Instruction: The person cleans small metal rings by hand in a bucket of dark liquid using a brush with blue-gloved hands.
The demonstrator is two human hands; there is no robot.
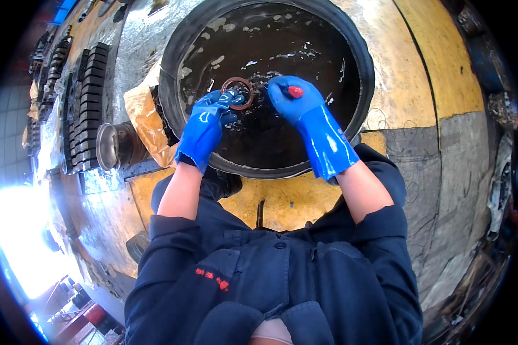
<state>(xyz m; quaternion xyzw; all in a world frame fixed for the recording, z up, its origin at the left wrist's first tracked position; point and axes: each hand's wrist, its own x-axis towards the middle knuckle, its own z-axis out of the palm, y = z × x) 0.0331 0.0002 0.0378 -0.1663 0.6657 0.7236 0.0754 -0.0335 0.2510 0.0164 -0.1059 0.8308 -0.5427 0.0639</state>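
A reddish-brown ring (250,98) is held in the gloved fingers of my left hand (204,127), above dark liquid (265,43). My right hand (308,109), also in a long blue rubber glove, is closed around a tool whose red handle end (295,92) shows at the fist. The tool's working end is hidden, so its kind cannot be made out. Both hands are over a large round black tub (360,60), the right one close beside the ring. Pale patches of foam float on the liquid.
Left of the tub lie a crumpled brown paper sheet or bag (144,115) and a round metal part (107,146). Beyond them stands a row of dark ridged blocks (89,109). Worn yellow plates (443,63) and a grey sheet (411,164) cover the floor to the right.
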